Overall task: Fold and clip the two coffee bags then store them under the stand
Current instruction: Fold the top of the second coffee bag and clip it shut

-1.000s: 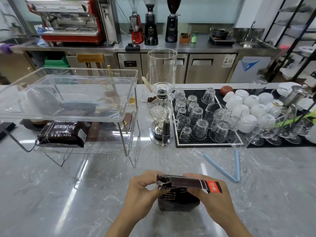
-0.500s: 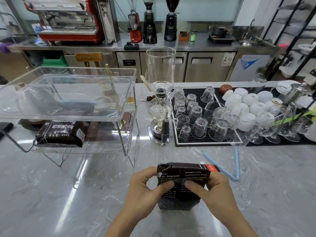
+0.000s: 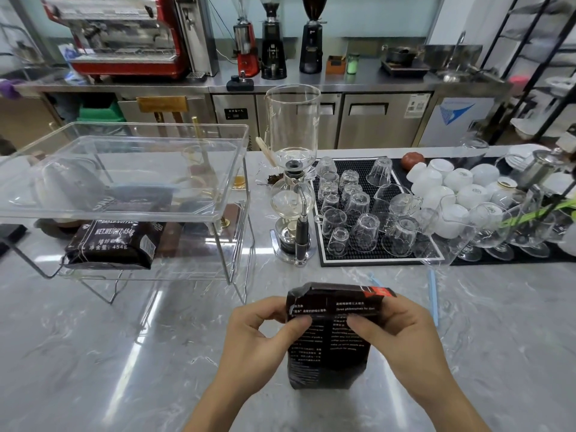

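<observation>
A dark coffee bag (image 3: 327, 347) stands upright on the marble counter near the front edge. My left hand (image 3: 261, 341) and my right hand (image 3: 402, 335) pinch its folded-over top from either side, thumbs on the near face. A second dark coffee bag (image 3: 115, 241) lies flat on the lower shelf of the clear acrylic stand (image 3: 131, 213) at the left. A light blue sealing clip (image 3: 432, 291) lies on the counter just right of my right hand, partly hidden.
A glass siphon coffee maker (image 3: 293, 182) stands behind the bag. To its right a black mat (image 3: 352, 258) holds several upturned glasses, with white cups (image 3: 452, 182) and wine glasses beyond. An espresso machine and grinders line the back counter.
The bag's top flap, held horizontal a second ago, has been folded down flat against the near face. Both hands have shifted lower onto the fold.
</observation>
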Action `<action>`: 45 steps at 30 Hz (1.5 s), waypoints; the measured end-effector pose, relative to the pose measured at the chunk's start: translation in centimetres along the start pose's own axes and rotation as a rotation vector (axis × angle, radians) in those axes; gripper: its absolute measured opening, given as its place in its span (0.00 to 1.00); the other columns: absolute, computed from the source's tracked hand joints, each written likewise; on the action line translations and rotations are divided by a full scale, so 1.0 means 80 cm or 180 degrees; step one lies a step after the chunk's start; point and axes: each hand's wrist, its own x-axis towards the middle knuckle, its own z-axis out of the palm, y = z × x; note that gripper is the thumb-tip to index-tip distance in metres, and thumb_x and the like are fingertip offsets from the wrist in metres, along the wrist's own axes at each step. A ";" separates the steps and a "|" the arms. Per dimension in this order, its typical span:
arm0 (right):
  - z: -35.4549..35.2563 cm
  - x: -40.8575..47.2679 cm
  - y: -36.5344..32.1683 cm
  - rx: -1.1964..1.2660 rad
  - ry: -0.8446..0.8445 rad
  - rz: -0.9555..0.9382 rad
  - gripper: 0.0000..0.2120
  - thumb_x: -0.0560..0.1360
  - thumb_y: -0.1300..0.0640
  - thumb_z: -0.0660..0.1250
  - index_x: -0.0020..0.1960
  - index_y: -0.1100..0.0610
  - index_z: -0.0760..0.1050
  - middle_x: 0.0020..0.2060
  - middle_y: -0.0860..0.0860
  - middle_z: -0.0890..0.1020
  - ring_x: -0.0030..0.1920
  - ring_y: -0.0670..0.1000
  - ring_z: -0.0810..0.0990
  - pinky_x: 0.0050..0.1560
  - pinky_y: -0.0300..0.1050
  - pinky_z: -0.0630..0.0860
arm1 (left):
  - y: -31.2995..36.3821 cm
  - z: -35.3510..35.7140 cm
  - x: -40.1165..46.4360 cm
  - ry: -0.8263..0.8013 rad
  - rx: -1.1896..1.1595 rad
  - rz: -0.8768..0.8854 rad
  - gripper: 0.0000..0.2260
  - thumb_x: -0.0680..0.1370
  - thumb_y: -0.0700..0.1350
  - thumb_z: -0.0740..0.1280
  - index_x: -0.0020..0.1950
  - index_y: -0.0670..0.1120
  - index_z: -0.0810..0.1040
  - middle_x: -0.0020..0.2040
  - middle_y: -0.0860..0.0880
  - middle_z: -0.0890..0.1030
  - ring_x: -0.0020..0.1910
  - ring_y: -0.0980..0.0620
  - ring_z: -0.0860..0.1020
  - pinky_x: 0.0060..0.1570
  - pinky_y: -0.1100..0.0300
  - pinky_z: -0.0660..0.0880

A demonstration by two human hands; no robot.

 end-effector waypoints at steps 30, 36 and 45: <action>-0.007 -0.027 0.028 -0.0784 -0.0055 0.0310 0.20 0.68 0.67 0.76 0.47 0.41 0.85 0.45 0.44 0.89 0.49 0.42 0.86 0.54 0.36 0.79 | -0.026 -0.010 -0.022 -0.0224 0.0220 0.0028 0.08 0.65 0.50 0.79 0.43 0.55 0.88 0.44 0.53 0.88 0.45 0.51 0.85 0.49 0.54 0.79; -0.003 -0.027 0.039 -0.0844 0.0137 0.0241 0.25 0.68 0.70 0.76 0.43 0.37 0.85 0.43 0.40 0.88 0.46 0.39 0.86 0.49 0.27 0.78 | -0.035 -0.004 -0.022 -0.0027 0.0245 0.0080 0.09 0.65 0.42 0.81 0.40 0.54 0.88 0.42 0.52 0.88 0.44 0.53 0.86 0.48 0.65 0.77; -0.002 -0.031 0.017 0.0141 0.0636 -0.0369 0.14 0.65 0.61 0.73 0.48 0.48 0.83 0.41 0.49 0.89 0.40 0.45 0.87 0.43 0.32 0.81 | -0.023 0.003 -0.028 0.0561 -0.0494 0.0379 0.12 0.67 0.46 0.78 0.49 0.54 0.84 0.42 0.47 0.87 0.42 0.50 0.85 0.49 0.63 0.80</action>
